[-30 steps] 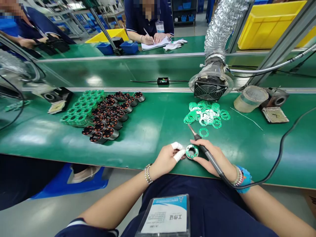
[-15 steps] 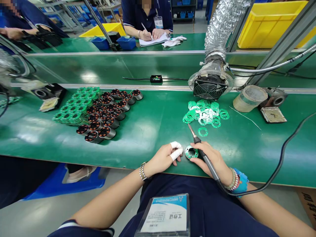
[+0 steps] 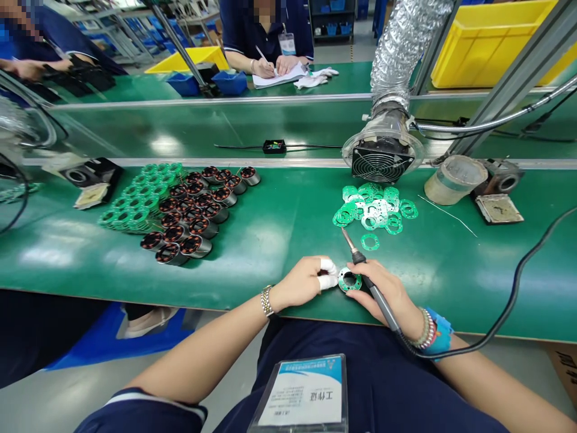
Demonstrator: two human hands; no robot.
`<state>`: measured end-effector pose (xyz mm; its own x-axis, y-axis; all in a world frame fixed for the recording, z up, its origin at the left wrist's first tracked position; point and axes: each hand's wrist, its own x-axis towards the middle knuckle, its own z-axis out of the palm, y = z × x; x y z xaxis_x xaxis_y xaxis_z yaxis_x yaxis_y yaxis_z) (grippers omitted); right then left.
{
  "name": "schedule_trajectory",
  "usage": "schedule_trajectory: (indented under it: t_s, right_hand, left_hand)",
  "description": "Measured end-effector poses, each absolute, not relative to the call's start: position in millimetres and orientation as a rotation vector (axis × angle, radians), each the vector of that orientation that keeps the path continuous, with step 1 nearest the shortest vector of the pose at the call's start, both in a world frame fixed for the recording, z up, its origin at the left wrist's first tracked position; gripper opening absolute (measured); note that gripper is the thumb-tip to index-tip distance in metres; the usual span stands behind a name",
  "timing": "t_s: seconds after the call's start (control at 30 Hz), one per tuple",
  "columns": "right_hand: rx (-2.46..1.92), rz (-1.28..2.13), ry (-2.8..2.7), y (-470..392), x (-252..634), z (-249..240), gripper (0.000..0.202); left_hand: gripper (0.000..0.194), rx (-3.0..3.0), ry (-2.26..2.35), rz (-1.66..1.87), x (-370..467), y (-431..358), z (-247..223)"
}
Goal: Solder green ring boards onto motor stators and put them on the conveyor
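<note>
My right hand [image 3: 387, 294] holds a soldering iron [image 3: 377, 294], its tip pointing up and away, while thumb and a finger grip a round part topped by a green ring board [image 3: 350, 280]. At the left edge of that part is my left hand [image 3: 311, 281], with white covers on two fingertips, which are bent together; whether something small is between them is hidden. Beyond the iron's tip lies a pile of green ring boards [image 3: 376, 207], with one loose ring [image 3: 370, 242] nearer me. Metal cylinders with copper windings [image 3: 193, 210] stand in rows at the left.
Green boards [image 3: 139, 198] are stacked beside the cylinders. A fan with a foil duct [image 3: 381, 159] hangs over the back edge. A round container [image 3: 455, 179] and a soldering stand [image 3: 500, 207] are at right. A person writes on paper [image 3: 279, 77] across the bench.
My left hand has moved slightly right and up, bringing its covered fingertips to the edge of the round part. My right hand, the iron and the part have hardly moved.
</note>
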<state>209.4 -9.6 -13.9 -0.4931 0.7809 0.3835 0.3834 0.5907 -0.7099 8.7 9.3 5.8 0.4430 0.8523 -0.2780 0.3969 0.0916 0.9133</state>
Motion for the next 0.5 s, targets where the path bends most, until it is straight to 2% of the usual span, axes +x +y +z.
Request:
schedule_trajectory:
  t_s: [0.1, 0.17, 0.37, 0.5]
  right_hand:
    - [-0.908, 0.71, -2.115, -8.2, 209.2, -13.7, 0.031]
    - [-0.903, 0.707, -2.117, -7.5, 209.1, -13.2, 0.031]
    - [-0.885, 0.696, -2.118, -7.8, 209.4, -14.0, 0.031]
    - [-0.892, 0.7, -2.115, -8.1, 209.4, -14.8, 0.03]
  left_hand:
    - [0.012, 1.011, 1.135, 0.413, 14.5, 10.2, 1.9]
    - [0.013, 1.024, 1.12, 0.371, 12.6, 8.5, 2.6]
    - [0.018, 2.126, 1.179, 0.453, -7.7, 0.1, 10.8]
    - [0.02, 2.389, 1.195, 0.344, -9.1, -1.3, 9.7]
